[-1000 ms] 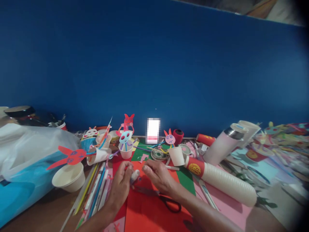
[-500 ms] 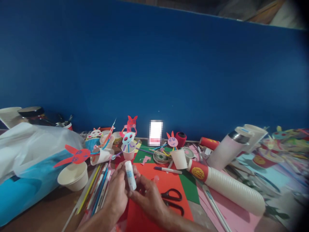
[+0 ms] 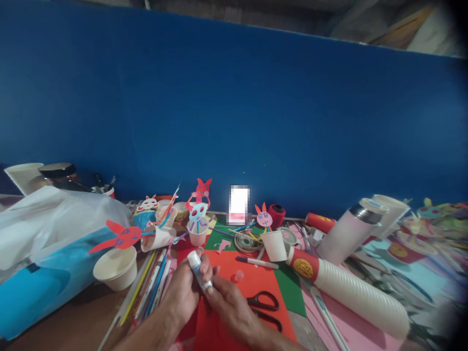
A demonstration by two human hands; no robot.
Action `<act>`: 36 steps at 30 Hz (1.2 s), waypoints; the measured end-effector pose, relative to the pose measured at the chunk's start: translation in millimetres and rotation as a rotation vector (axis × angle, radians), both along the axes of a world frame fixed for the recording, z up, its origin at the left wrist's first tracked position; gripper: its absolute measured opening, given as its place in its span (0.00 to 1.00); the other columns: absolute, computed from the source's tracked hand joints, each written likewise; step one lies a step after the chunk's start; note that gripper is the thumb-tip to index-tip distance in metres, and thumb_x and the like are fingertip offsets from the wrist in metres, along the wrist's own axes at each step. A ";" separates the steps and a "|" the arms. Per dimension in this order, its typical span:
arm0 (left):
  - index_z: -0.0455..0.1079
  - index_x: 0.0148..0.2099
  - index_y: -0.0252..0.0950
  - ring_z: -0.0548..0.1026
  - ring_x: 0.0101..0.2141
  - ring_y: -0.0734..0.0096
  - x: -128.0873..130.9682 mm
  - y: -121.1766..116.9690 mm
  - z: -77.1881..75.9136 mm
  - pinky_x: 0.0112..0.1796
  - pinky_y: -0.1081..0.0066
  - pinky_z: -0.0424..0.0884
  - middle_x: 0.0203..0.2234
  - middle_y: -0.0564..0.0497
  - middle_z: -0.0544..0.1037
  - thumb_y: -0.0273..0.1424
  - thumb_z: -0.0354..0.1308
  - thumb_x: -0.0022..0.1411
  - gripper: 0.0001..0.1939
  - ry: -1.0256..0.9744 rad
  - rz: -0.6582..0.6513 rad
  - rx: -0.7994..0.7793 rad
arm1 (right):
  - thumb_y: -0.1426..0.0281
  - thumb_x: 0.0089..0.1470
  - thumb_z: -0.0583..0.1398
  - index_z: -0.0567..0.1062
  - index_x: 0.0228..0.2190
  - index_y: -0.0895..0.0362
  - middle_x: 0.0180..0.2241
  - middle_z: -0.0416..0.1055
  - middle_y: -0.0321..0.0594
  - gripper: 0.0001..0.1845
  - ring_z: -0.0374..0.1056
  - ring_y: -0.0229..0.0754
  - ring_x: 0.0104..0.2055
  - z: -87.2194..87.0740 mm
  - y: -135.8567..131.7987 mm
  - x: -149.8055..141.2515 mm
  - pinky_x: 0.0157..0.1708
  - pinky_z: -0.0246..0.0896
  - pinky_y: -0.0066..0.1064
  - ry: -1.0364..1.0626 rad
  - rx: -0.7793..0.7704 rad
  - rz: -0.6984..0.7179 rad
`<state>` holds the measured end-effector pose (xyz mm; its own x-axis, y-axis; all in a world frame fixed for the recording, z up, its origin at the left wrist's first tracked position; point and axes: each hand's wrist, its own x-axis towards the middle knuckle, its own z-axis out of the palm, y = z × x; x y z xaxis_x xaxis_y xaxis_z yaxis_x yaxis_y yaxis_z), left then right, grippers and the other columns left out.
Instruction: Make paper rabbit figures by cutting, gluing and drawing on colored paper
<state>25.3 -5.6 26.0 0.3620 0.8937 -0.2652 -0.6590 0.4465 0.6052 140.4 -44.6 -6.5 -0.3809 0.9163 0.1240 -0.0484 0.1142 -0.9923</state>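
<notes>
A: What's the obj?
B: One slim, white, smooth, plastic-looking cylindrical tube (image 3: pixel 199 272), w/ pale blue printing on its body.
A: Pose?
B: Tilted, approx. diagonal in view: blunt white end up & to the L, other end down & to the R.
A: Where is it?
B: Btwn the L hand (image 3: pixel 183 298) & R hand (image 3: pixel 231 298), gripped by both. L fingers curl round its upper part; R thumb's on the lower end, hiding part of the tip.
A: Cap on or off?
B: Can't tell. Upper end's all white, detail too blurry.
A: Label txt?
B: Too small & soft to read, tbh.
</notes>
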 end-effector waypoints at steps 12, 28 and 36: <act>0.54 0.17 0.37 0.59 0.13 0.81 3.6 5.4 -0.8 0.25 0.73 0.67 0.10 0.60 0.58 0.34 0.51 0.54 0.16 0.085 -0.015 0.001 | 0.56 0.44 0.62 0.70 0.33 0.58 0.27 0.65 0.36 0.20 0.60 0.37 0.30 3.2 -0.7 -16.5 0.33 0.58 0.28 0.185 -0.073 -0.111; 0.58 0.14 0.35 0.58 0.12 0.81 5.2 2.3 6.4 0.26 0.72 0.67 0.07 0.58 0.59 0.30 0.50 0.55 0.19 0.001 -0.048 0.012 | 0.50 0.49 0.54 0.69 0.26 0.61 0.20 0.62 0.35 0.25 0.57 0.32 0.21 -3.4 -1.8 -11.3 0.23 0.54 0.23 0.118 -0.096 -0.032; 0.59 0.17 0.34 0.61 0.14 0.80 5.7 -1.7 2.5 0.25 0.73 0.66 0.10 0.57 0.62 0.30 0.51 0.56 0.17 0.002 0.029 0.021 | 0.56 0.51 0.55 0.68 0.31 0.61 0.26 0.62 0.37 0.19 0.57 0.36 0.28 -11.1 -0.9 -8.7 0.29 0.55 0.26 0.026 0.036 -0.207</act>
<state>31.0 -7.3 28.5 0.3351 0.9092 -0.2471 -0.6705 0.4144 0.6154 131.6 -45.5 -17.5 -0.1808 0.9694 0.1659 -0.0458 0.1602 -0.9860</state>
